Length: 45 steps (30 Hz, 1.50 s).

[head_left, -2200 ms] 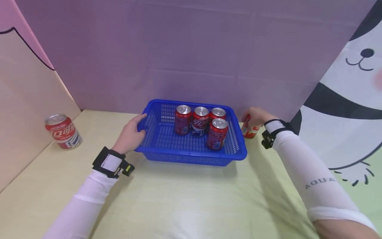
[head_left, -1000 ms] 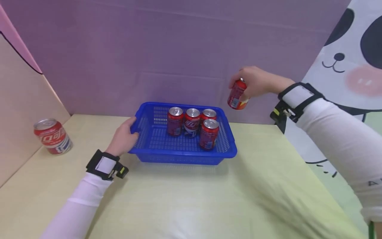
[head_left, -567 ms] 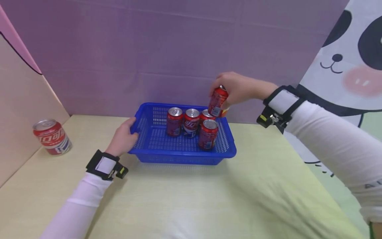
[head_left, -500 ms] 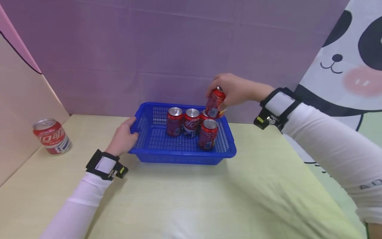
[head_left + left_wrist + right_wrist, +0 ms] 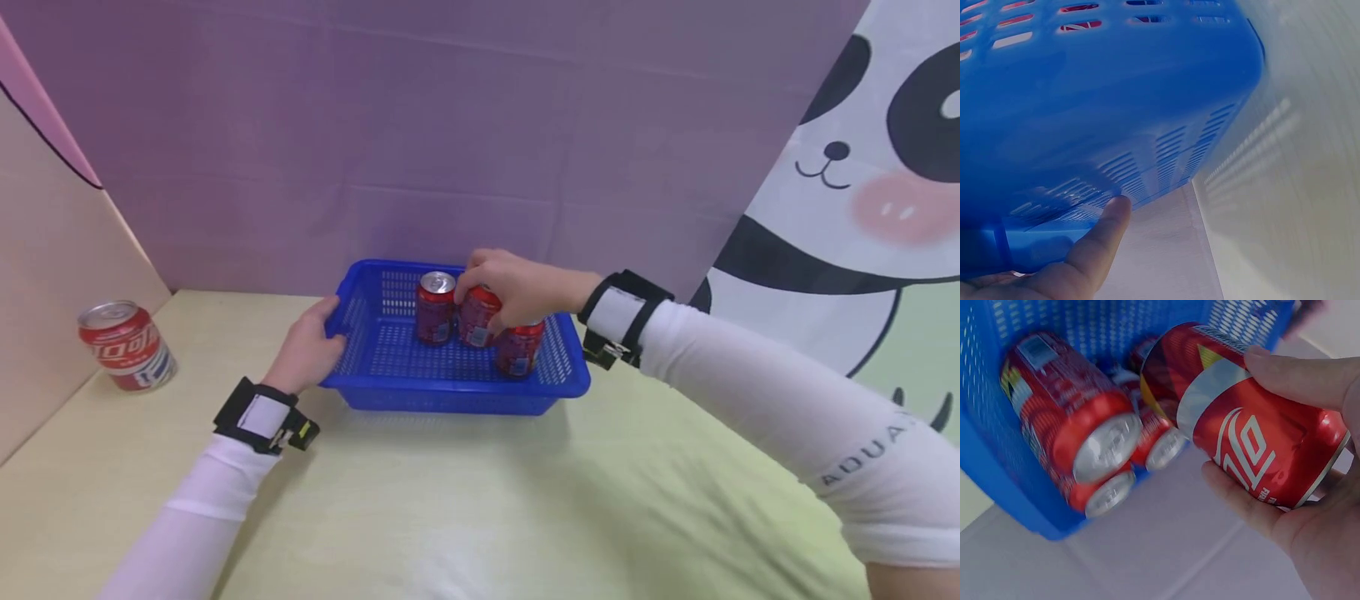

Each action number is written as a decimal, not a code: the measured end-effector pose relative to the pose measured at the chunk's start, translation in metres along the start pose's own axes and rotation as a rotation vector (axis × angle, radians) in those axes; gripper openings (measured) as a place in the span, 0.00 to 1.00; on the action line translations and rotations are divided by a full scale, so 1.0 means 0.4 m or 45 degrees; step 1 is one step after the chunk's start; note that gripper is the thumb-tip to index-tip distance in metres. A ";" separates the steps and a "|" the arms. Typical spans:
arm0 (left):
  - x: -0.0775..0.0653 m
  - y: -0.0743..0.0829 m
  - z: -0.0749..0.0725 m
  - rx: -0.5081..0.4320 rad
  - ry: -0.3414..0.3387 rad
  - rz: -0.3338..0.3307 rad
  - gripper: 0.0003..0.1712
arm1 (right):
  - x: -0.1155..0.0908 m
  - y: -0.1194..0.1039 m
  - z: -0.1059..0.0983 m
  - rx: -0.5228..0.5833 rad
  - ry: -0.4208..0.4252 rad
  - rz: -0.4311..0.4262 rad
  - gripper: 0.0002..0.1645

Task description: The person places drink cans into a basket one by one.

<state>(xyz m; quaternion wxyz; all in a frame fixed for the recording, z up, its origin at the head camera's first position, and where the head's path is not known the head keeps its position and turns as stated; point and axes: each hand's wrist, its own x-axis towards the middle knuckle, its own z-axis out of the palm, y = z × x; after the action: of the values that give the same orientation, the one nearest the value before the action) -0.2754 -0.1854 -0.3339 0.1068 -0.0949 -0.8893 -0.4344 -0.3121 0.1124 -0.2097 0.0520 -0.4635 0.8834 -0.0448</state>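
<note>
My left hand [image 5: 306, 348] grips the left rim of the blue plastic basket [image 5: 442, 398]; in the left wrist view one finger [image 5: 1100, 240] lies along its slotted wall. Reaching in from the right, my right hand [image 5: 517, 287] holds a red soda can [image 5: 477, 318] low over the basket. The right wrist view shows that can [image 5: 1241, 425] between thumb and fingers, beside the cans standing inside. A can [image 5: 435, 312] stands to its left and another can [image 5: 519, 352] at the front right. The cans behind are hidden by my hand in the head view.
A larger red-and-white can [image 5: 127, 346] stands at the left of the pale table [image 5: 420, 500], near the side wall. Behind the basket rises a purple backdrop [image 5: 450, 125]. A panda-printed sheet [image 5: 795, 325] hangs at the right.
My right hand picked up the can right of the basket, lifted it, then brought it left and down among the others. My left hand stays on the rim.
</note>
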 end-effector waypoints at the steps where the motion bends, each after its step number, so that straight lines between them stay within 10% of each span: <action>1: 0.001 0.000 0.001 -0.002 0.000 0.001 0.37 | 0.006 -0.003 0.011 -0.012 -0.023 -0.005 0.28; 20: 0.008 0.028 0.031 -0.027 -0.002 0.044 0.37 | 0.030 0.021 0.137 -0.338 -0.259 0.087 0.31; 30: 0.000 0.023 0.023 0.006 -0.008 0.019 0.37 | 0.041 0.018 0.149 -0.684 -0.196 -0.053 0.29; 45: -0.008 0.025 0.022 0.015 0.002 0.030 0.37 | -0.062 0.055 0.031 -0.545 0.081 0.101 0.22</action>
<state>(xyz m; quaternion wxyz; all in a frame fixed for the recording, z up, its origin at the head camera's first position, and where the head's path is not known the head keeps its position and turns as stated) -0.2708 -0.1724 -0.3325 0.1131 -0.1046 -0.8906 -0.4280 -0.3143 0.1450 -0.2237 -0.0736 -0.4272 0.8915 0.1312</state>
